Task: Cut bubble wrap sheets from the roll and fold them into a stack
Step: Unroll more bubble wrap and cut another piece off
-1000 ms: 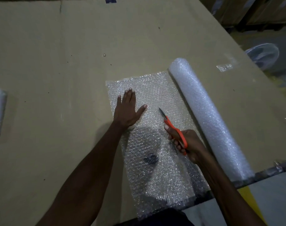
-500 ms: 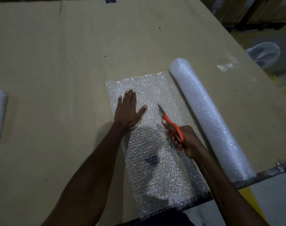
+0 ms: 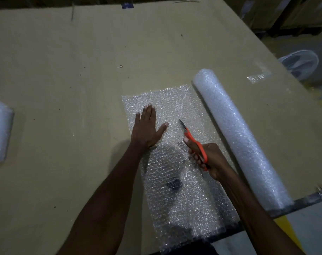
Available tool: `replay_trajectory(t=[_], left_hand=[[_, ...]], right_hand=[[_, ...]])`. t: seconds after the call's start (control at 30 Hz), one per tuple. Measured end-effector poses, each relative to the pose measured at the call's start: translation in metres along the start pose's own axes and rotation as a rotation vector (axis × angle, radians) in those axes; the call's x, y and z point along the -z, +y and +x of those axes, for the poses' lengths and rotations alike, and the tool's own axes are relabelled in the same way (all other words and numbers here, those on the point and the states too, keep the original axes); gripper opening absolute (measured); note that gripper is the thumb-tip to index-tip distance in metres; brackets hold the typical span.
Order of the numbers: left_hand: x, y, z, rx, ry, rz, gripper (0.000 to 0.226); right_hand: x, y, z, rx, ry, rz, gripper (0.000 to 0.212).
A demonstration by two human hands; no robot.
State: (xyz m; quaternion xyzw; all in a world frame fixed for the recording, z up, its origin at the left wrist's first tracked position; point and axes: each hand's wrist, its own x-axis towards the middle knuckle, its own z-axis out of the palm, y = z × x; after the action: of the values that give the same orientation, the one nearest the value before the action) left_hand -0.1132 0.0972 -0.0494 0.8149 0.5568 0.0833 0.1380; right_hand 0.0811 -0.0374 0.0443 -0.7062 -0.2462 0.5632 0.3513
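A long bubble wrap roll point(image 3: 237, 133) lies diagonally on the brown cardboard-covered table point(image 3: 64, 70). An unrolled bubble wrap sheet point(image 3: 174, 103) spreads from it toward the left and down to the near table edge. My left hand point(image 3: 147, 129) presses flat on the sheet's left part, fingers straight. My right hand point(image 3: 206, 159) grips orange-handled scissors point(image 3: 193, 142), blades pointing away over the middle of the sheet. A dark spot shows through the sheet near my forearms.
A folded bubble wrap bundle point(image 3: 0, 131) lies at the table's far left edge. A small clear tape scrap point(image 3: 256, 78) sits right of the roll. Beyond the table's right side stands a white fan point(image 3: 301, 65) on the floor, with stacked boxes behind.
My right hand has advanced the scissors along the sheet, away from me. My left hand stays pressed in place.
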Motion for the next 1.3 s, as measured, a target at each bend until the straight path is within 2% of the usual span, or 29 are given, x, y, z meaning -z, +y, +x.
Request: replay_trajectory(t=[1.3], left_hand=[[-0.003,0.001,0.000,0.009,0.020,-0.014,0.093]], right_hand=[[-0.017,-0.029,0.021,0.019,-0.025,-0.013,0.053]])
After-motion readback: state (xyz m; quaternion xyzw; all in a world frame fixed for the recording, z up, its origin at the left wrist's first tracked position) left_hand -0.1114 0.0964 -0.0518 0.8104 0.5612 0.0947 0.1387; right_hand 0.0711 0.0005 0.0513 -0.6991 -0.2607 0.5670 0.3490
